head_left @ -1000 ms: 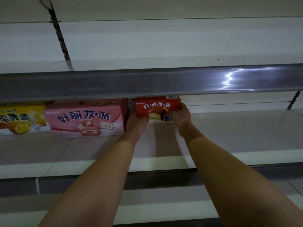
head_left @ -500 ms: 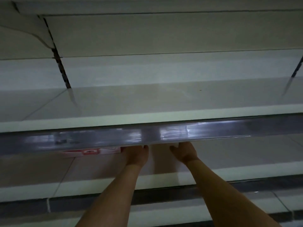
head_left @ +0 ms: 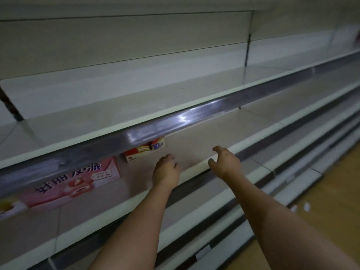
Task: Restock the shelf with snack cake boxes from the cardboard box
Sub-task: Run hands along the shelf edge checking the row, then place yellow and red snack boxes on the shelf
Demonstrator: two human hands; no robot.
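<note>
Head view, dim light, motion blur on the left side. Shelving run, largest first: long white shelf [head_left: 224, 131] with a grey price rail along its front edge, another board above it, more tiers below running off to the right over a wood-look floor.

On the working shelf, from big to small: pink strawberry snack cake box [head_left: 78, 180], front face out, near the shelf's front; just to its right and set deeper, red snack cake box [head_left: 144, 152], its upper part hidden behind the rail of the board above. A sliver of a yellow box [head_left: 7, 208] at the far left edge, too blurred to read.

Hands: left hand [head_left: 165, 170] hangs over the shelf just right of the red box, apart from it, fingers loosely curled, nothing in it. Right hand [head_left: 224, 162] near the shelf's front lip, fingers spread and bent, also empty. Both clear of the stock.

Judgement on the step: the red box looks placed and let go; the job now is to fetch another. Doing it well means drawing both arms straight out under the rail without brushing the red box askew, then bringing the next box in face-forward and setting it flush against the red one's right side, where the shelf is bare.

Containers: the cardboard supply box is not in view, so its contents cannot be told. Shelf holds three boxes as far as I can make out.
</note>
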